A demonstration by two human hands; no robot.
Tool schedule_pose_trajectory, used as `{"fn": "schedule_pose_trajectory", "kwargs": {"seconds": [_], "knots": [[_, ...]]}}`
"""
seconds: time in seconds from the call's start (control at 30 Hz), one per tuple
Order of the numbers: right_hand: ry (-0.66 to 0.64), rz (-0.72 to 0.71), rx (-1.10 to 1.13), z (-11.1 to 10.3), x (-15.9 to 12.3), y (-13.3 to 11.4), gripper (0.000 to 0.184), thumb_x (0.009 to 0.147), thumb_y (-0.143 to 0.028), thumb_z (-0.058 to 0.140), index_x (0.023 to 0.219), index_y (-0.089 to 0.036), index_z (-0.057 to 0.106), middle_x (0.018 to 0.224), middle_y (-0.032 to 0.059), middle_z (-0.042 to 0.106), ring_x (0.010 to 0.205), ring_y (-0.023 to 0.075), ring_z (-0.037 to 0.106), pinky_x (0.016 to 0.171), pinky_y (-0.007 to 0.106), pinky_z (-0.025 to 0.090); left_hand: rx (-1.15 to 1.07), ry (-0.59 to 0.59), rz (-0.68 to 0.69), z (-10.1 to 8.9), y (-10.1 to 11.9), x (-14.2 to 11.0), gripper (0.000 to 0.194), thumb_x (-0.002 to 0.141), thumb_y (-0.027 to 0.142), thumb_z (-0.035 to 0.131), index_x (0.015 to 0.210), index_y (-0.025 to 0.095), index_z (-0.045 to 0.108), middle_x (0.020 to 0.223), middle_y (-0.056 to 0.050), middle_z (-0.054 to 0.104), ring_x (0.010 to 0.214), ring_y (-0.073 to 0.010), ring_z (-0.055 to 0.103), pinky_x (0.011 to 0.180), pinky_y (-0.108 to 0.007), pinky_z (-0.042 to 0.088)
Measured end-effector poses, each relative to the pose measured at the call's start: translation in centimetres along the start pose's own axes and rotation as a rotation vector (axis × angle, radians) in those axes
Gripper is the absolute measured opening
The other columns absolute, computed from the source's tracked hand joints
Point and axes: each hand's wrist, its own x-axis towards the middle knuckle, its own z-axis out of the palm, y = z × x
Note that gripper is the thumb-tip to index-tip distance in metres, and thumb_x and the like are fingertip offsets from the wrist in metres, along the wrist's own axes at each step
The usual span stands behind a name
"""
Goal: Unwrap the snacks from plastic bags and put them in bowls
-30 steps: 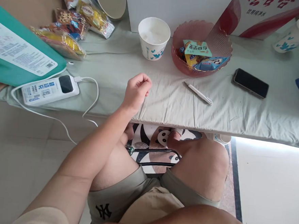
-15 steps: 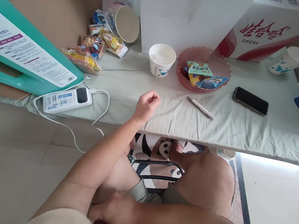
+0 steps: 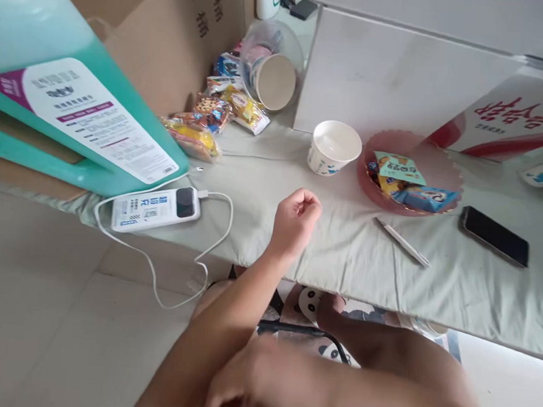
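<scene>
My left hand (image 3: 296, 221) rests on the pale green cloth of the table (image 3: 342, 252) near its front edge, fingers curled into a loose fist with nothing showing inside. A white pen (image 3: 401, 242) lies to its right, and a white paper cup (image 3: 334, 147) stands just beyond it. My right hand (image 3: 259, 382) is low in the view, blurred, lying across my left forearm. Its fingers are smeared.
A pink bowl (image 3: 397, 141) holds snack packets beside a black phone (image 3: 493, 235). A power bank (image 3: 154, 209) with a white cable lies at the left edge under a large green jug (image 3: 73, 115). Snack packs (image 3: 202, 127), a cardboard box (image 3: 190, 30) and white cartons stand behind.
The view has swung up and to the left. My right hand has come across from the right onto my left forearm. My left hand stays a fist on the cloth.
</scene>
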Motion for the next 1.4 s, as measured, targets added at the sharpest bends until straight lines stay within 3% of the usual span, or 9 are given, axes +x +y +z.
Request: {"fn": "schedule_pose_trajectory", "kwargs": {"seconds": [0.13, 0.27, 0.33, 0.43, 0.6, 0.77, 1.0, 1.2, 1.4], "knots": [[0.582, -0.234, -0.312, -10.7, 2.8, -8.2, 0.014, 0.092, -0.026, 0.056, 0.078, -0.022, 0.055, 0.077, -0.0012, 0.065, 0.069, 0.0116, 0.061, 0.068, 0.026, 0.054, -0.085, 0.168, -0.151, -1.2, 0.4, 1.7, 0.023, 0.089, 0.023, 0.056, 0.067, 0.025, 0.048, 0.062, 0.003, 0.034, 0.055, -0.0129, 0.035, 0.047, -0.025, 0.032], [0.91, -0.262, -0.862, -19.9, 11.5, -9.9, 0.016, 0.093, -0.027, 0.056, 0.101, -0.015, 0.062, 0.102, 0.0055, 0.067, 0.1, 0.0165, 0.066, 0.096, 0.036, 0.053, -0.146, 0.276, -0.186, -2.3, 0.8, 2.9, 0.03, 0.096, 0.02, 0.044, 0.069, 0.024, 0.033, 0.062, 0.003, 0.027, 0.054, -0.0109, 0.033, 0.05, -0.025, 0.033], [0.778, -0.131, -1.05, -23.3, 16.1, -8.9, 0.042, 0.085, -0.034, 0.071, 0.122, -0.018, 0.061, 0.13, 0.0112, 0.063, 0.129, 0.0264, 0.058, 0.109, 0.043, 0.049, -0.248, 0.317, -0.212, -2.7, 1.0, 3.1, 0.029, 0.093, 0.016, 0.043, 0.069, 0.022, 0.029, 0.061, 0.003, 0.025, 0.054, -0.01, 0.03, 0.052, -0.026, 0.031], [0.531, 0.037, -1.184, -27.1, 21.6, -6.5, 0.072, 0.07, -0.046, 0.084, 0.135, -0.025, 0.06, 0.144, 0.0144, 0.055, 0.141, 0.0395, 0.05, 0.112, 0.056, 0.047, -0.404, 0.31, -0.288, -3.0, 1.3, 3.1, 0.029, 0.09, 0.017, 0.048, 0.067, 0.021, 0.03, 0.06, 0.004, 0.025, 0.054, -0.0093, 0.026, 0.053, -0.029, 0.027], [0.359, 0.031, -1.199, -31.6, 26.3, -4.1, 0.074, 0.072, -0.059, 0.08, 0.133, -0.019, 0.067, 0.136, 0.0142, 0.062, 0.132, 0.0429, 0.06, 0.106, 0.062, 0.049, -0.508, 0.243, -0.332, -3.1, 1.4, 2.8, 0.034, 0.092, 0.022, 0.053, 0.069, 0.021, 0.029, 0.062, 0.004, 0.025, 0.055, -0.0087, 0.025, 0.055, -0.03, 0.024], [0.43, -0.137, -1.166, -32.7, 27.0, -4.2, 0.063, 0.084, -0.066, 0.062, 0.116, -0.014, 0.077, 0.122, 0.0081, 0.069, 0.129, 0.0412, 0.063, 0.098, 0.055, 0.049, -0.529, 0.226, -0.381, -2.6, 1.3, 2.8, 0.039, 0.091, 0.027, 0.06, 0.069, 0.022, 0.028, 0.06, 0.005, 0.023, 0.054, -0.0093, 0.023, 0.053, -0.031, 0.022], [0.42, 0.066, -1.202, -32.5, 25.9, -4.0, 0.066, 0.084, -0.065, 0.063, 0.122, -0.013, 0.074, 0.133, 0.0119, 0.061, 0.129, 0.0417, 0.062, 0.101, 0.056, 0.048, -0.556, 0.222, -0.371, -2.5, 1.4, 2.5, 0.037, 0.089, 0.02, 0.058, 0.066, 0.021, 0.029, 0.06, 0.004, 0.026, 0.054, -0.0083, 0.025, 0.051, -0.029, 0.023], [0.336, 0.143, -1.261, -31.2, 20.0, -3.6, 0.077, 0.067, -0.058, 0.086, 0.132, -0.022, 0.064, 0.144, 0.0123, 0.048, 0.128, 0.0379, 0.06, 0.109, 0.056, 0.049, -0.432, 0.332, -0.275, -3.1, 2.1, 2.2, 0.037, 0.097, 0.019, 0.05, 0.066, 0.02, 0.029, 0.062, 0.003, 0.026, 0.056, -0.008, 0.027, 0.051, -0.025, 0.026], [0.344, 0.157, -1.304, -27.9, 13.4, -3.7, 0.085, 0.066, -0.053, 0.087, 0.141, -0.024, 0.057, 0.148, 0.0148, 0.046, 0.129, 0.0372, 0.058, 0.107, 0.055, 0.05, -0.371, 0.401, -0.114, -3.1, 2.2, 2.4, 0.035, 0.094, 0.015, 0.052, 0.064, 0.021, 0.036, 0.057, 0.003, 0.025, 0.054, -0.0096, 0.027, 0.049, -0.027, 0.026]]}}
